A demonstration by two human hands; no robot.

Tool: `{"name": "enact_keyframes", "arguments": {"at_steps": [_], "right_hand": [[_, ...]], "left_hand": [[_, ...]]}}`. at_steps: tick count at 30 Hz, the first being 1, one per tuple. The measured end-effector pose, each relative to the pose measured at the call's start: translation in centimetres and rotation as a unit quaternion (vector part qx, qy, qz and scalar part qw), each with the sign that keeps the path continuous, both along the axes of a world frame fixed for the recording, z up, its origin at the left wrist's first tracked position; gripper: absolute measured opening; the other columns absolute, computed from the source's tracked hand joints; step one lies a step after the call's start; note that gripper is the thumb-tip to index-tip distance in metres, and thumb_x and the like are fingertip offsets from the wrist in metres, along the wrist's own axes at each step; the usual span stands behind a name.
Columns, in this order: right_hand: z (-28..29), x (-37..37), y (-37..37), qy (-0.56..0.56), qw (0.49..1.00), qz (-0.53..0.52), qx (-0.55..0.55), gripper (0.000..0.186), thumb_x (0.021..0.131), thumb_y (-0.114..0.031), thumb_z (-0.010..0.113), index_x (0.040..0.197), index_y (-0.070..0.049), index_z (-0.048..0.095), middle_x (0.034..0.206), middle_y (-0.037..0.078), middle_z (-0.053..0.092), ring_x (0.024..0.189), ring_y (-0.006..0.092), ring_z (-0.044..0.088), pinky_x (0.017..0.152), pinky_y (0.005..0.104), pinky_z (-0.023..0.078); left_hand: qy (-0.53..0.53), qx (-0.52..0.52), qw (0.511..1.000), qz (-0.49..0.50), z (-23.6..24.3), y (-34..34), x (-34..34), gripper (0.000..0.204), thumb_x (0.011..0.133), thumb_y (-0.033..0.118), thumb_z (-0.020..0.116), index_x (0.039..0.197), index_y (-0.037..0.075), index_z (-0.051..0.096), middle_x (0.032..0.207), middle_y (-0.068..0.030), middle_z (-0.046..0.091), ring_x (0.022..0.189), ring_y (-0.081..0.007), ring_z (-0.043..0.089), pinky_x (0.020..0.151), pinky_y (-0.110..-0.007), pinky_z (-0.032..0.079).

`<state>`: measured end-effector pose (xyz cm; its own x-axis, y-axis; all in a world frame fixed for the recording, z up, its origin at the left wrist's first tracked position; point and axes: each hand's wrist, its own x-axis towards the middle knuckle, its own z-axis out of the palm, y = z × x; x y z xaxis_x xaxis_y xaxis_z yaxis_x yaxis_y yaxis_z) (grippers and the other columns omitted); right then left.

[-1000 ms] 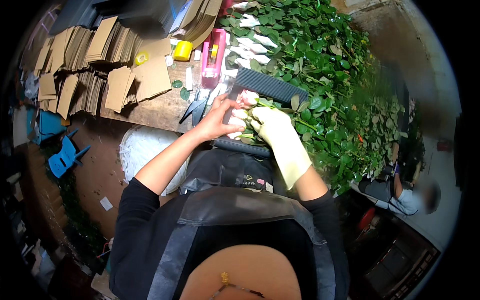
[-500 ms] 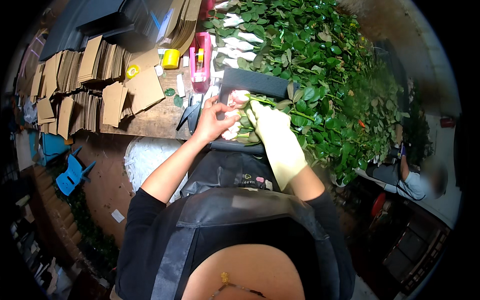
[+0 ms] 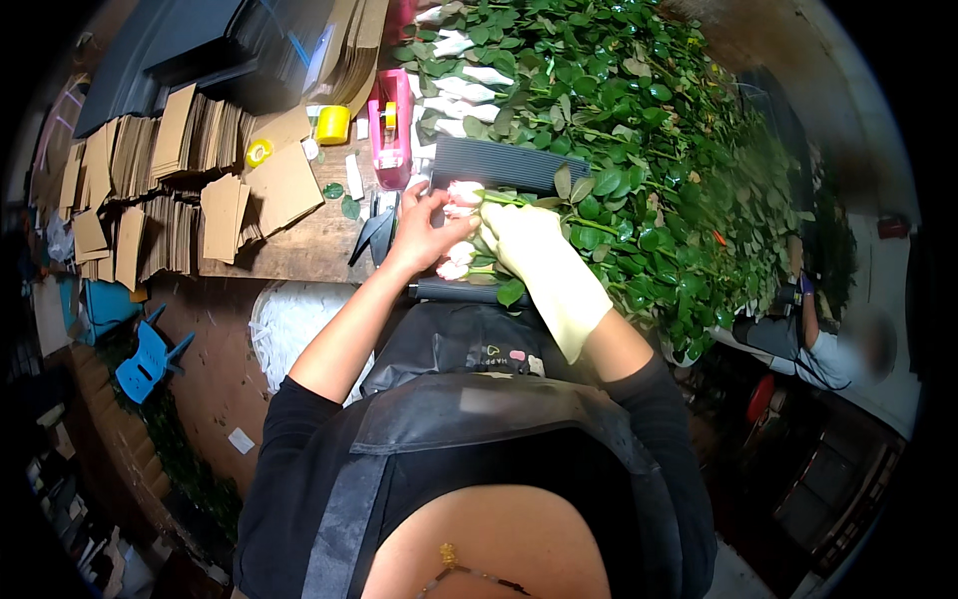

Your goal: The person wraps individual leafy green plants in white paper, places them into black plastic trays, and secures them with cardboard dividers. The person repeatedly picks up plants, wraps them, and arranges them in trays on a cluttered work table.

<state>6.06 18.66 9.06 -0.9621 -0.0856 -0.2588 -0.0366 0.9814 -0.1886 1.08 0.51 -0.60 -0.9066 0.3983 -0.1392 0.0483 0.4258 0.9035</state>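
Seemingly both hands grip three pink roses.

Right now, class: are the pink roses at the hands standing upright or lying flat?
Lying flat: the pink roses rest on the dark corrugated sheet, stems running sideways under the gloved right hand.

The left hand covers part of the pink roses, so their number cannot be told. The right hand is inside a pale glove, and its fingertips are lost among stems and leaves. The heap of green leaves runs off the top edge and hides the surface under it. The cardboard stacks bend into the dark left rim. The small dark tools beside the left hand are too small to identify. A person at the right rim is blurred.
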Motion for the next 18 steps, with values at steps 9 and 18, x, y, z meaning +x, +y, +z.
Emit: {"name": "enact_keyframes", "arguments": {"at_steps": [9, 18], "right_hand": [[2.2, 2.4, 0.4, 0.151, 0.923, -0.117, -0.334, 0.035, 0.098, -0.008, 0.053, 0.131, -0.007, 0.065, 0.129, 0.015, 0.067, 0.119, 0.0318, 0.065, 0.103, 0.0385, 0.051], [-1.7, 1.3, -1.0, 0.233, 0.972, -0.016, -0.029, 0.044, 0.08, -0.009, 0.067, 0.124, -0.011, 0.064, 0.102, 0.005, 0.067, 0.093, 0.0225, 0.07, 0.078, 0.0386, 0.057]], "left_hand": [[0.08, 0.028, 0.996, 0.023, 0.1, 0.5, 0.0, 0.034, 0.076, 0.021, 0.089, 0.104, 0.009, 0.074, 0.131, -0.0145, 0.055, 0.125, -0.0284, 0.055, 0.109, -0.039, 0.043], [0.073, 0.04, 0.996, 0.016, 0.1, 0.3, 0.2, 0.034, 0.077, 0.02, 0.089, 0.103, 0.005, 0.072, 0.13, -0.015, 0.055, 0.122, -0.0292, 0.056, 0.107, -0.038, 0.044]]}}
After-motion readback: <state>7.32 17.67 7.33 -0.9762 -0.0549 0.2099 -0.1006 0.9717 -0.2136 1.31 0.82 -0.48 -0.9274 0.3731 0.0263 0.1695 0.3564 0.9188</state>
